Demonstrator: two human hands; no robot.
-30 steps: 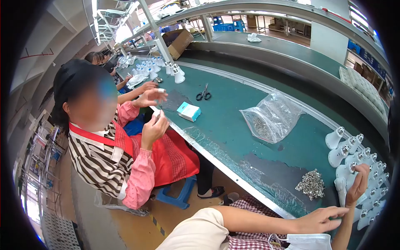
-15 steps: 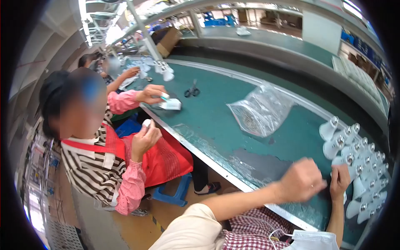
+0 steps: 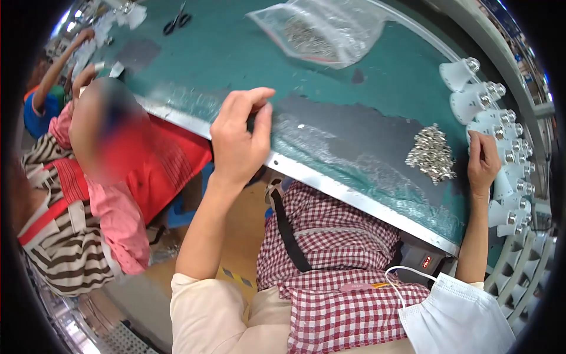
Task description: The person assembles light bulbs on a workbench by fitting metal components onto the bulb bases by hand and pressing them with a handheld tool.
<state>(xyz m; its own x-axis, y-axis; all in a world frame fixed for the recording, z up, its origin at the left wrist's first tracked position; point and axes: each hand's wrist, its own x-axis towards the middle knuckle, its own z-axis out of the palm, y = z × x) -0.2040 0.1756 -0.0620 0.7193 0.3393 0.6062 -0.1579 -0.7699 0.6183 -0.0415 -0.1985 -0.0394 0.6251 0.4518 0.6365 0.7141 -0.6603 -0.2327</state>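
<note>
My left hand (image 3: 239, 138) is raised over the near edge of the table. Its fingers are bent, the thumb stands apart from them, and nothing shows in its grasp. At the right, my right hand (image 3: 483, 162) has its fingers curled in beside the white cone-shaped lamp housings (image 3: 470, 100) with metal ends. Whatever those fingers close on is hidden. Between my hands, nearer the right one, a pile of small silvery metal pieces (image 3: 433, 154) lies on the dark patch of the tabletop.
A clear plastic bag (image 3: 330, 29) of small metal pieces lies across the green table (image 3: 218, 47). Black-handled scissors (image 3: 175, 22) are at the far left. A co-worker in a red apron (image 3: 171, 159) sits on my left. A white face mask (image 3: 457, 315) hangs at my chest.
The view has turned downward and to the right. My left hand has swung left, away from my right hand, and the metal pile now shows. My right hand stays by the lamp housings.
</note>
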